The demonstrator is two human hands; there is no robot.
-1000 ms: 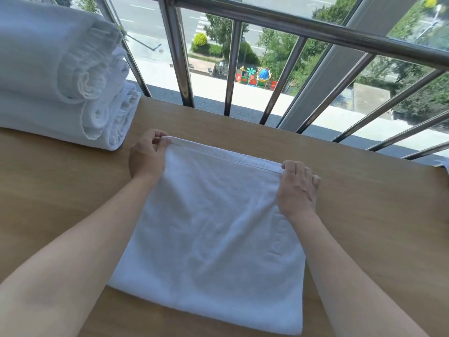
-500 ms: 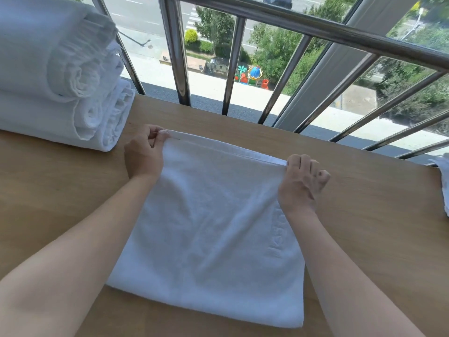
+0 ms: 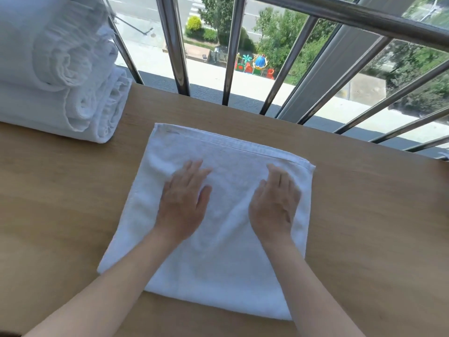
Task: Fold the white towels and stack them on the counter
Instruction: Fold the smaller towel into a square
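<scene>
A white towel (image 3: 226, 259) lies folded into a flat square on the wooden counter (image 3: 364, 227), its hemmed edge on the far side. My left hand (image 3: 183, 203) presses flat on the towel's left half with straight fingers. My right hand (image 3: 274, 203) lies flat on its right half, fingers straight and pointing away from me. A stack of folded white towels (image 3: 56, 76) sits at the far left of the counter.
A steel railing (image 3: 226, 49) with slanted bars runs along the counter's far edge, with a street and playground far below. A scrap of white cloth (image 3: 445, 155) shows at the right edge of the view.
Both hands let go of the towel's far corners and moved inward and toward me, now lying flat on top of it. The towel's far edge rests on the counter.
</scene>
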